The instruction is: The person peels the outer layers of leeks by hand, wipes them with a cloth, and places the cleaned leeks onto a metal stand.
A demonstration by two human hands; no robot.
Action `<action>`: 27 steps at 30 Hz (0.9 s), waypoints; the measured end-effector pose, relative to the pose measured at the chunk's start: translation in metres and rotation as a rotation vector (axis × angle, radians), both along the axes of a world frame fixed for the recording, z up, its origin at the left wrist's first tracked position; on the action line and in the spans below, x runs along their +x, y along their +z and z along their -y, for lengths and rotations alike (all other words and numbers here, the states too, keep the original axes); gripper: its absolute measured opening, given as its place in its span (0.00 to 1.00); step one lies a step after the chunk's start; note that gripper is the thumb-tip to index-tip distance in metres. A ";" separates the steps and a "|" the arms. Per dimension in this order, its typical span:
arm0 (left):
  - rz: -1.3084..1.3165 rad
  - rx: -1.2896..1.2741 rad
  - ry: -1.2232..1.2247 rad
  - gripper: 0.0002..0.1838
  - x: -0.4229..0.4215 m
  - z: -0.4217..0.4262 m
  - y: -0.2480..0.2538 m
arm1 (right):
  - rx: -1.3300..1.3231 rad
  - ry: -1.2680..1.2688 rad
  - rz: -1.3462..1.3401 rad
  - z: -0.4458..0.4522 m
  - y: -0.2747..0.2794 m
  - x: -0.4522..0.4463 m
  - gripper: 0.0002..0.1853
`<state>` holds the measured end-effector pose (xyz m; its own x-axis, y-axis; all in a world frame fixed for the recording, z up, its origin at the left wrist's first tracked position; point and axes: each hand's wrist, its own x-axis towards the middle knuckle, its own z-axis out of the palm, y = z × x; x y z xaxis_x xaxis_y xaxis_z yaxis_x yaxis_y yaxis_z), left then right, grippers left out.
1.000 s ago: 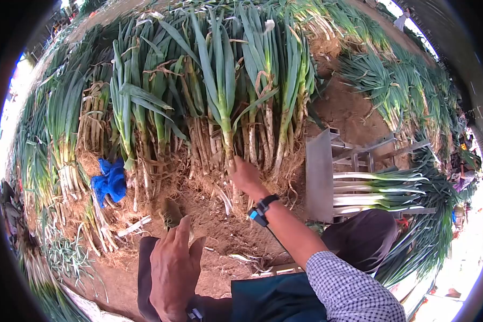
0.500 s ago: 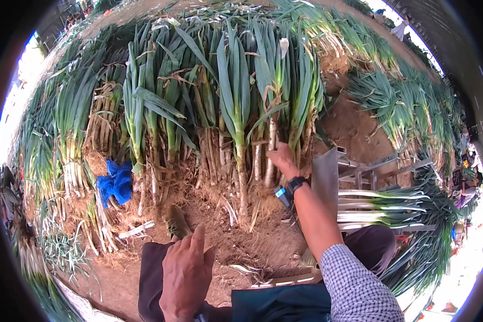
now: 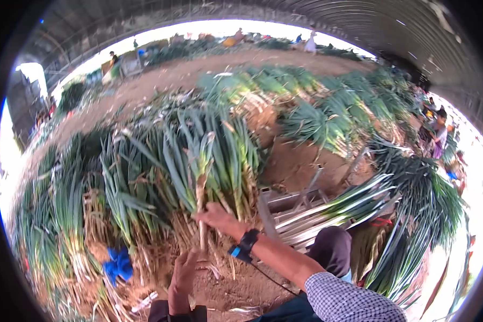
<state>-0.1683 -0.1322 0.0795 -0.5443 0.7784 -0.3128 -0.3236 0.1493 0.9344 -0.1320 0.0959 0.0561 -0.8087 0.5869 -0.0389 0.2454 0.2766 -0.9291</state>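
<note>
Leek: 1 leek (image 3: 200,189) is standing nearly upright, showing a slim pale stalk below, a dry brown sheath hanging along its middle, and green leaves above with a whitish patch near the top.
Right grip: my right hand (image 3: 217,219) is closing around the stalk, thumb and fingers pressing on it.
Leek against grip: the sheath and leaves are rising above my fingers, and the pale lower stalk is running down below them.
Left grip: my left hand (image 3: 183,276) is hovering by the leek's lower end, fingers loosely spread; whether they are touching it, I cannot tell.
Behind: a row of leeks (image 3: 112,166) is standing with leaves up.
Right side: white-stalked leeks (image 3: 306,222) are lying across a metal rack (image 3: 267,213).
Left side: a blue cloth (image 3: 118,265) is lying among the stalks.
</note>
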 end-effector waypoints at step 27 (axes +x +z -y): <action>-0.159 -0.045 0.204 0.19 0.142 0.070 -0.175 | -2.236 0.616 -0.806 0.050 -0.159 0.037 0.28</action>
<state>-0.0266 -0.2020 -0.0953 -0.7333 0.6349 -0.2431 -0.2013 0.1388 0.9696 -0.0955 0.0462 -0.1027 -0.9606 -0.0699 0.2689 0.1639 -0.9241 0.3453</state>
